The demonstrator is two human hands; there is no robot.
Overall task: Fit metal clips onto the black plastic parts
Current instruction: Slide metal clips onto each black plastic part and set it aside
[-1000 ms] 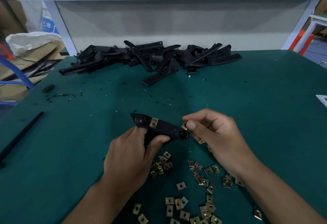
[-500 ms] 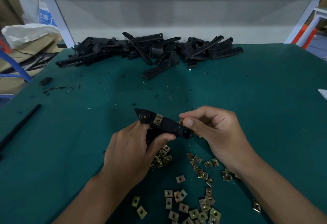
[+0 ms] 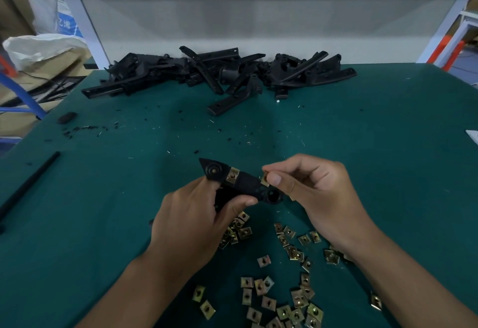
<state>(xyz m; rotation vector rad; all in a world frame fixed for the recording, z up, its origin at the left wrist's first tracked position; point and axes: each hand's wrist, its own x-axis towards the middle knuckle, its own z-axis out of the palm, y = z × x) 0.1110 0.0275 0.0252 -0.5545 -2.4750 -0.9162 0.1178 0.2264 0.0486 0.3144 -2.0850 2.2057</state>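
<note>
in the head view, the left hand [image 3: 191, 213] grips a flat black plastic part with a pointed, ringed end [image 3: 243, 184] just above the dark green table [image 3: 388, 146], thumb curled over its lower edge and the other fingers wrapped beneath it. one brass-coloured square metal clip [image 3: 232, 175] already sits across the part near the pointed end. the right hand [image 3: 318, 193] pinches a second brass-coloured metal clip [image 3: 264, 179] between thumb and forefinger, touching the part's upper edge near its round-holed end; the remaining fingers are curled in. below and between the wrists, a scatter of loose brass-coloured square clips [image 3: 269, 291] lies on the table. at the far edge, well apart from the hands, rests a heap of long black plastic parts [image 3: 219, 74]. a thin black rod [image 3: 28, 185] lies at the left edge, with small black crumbs [image 3: 85, 129] strewn beyond it.
</note>
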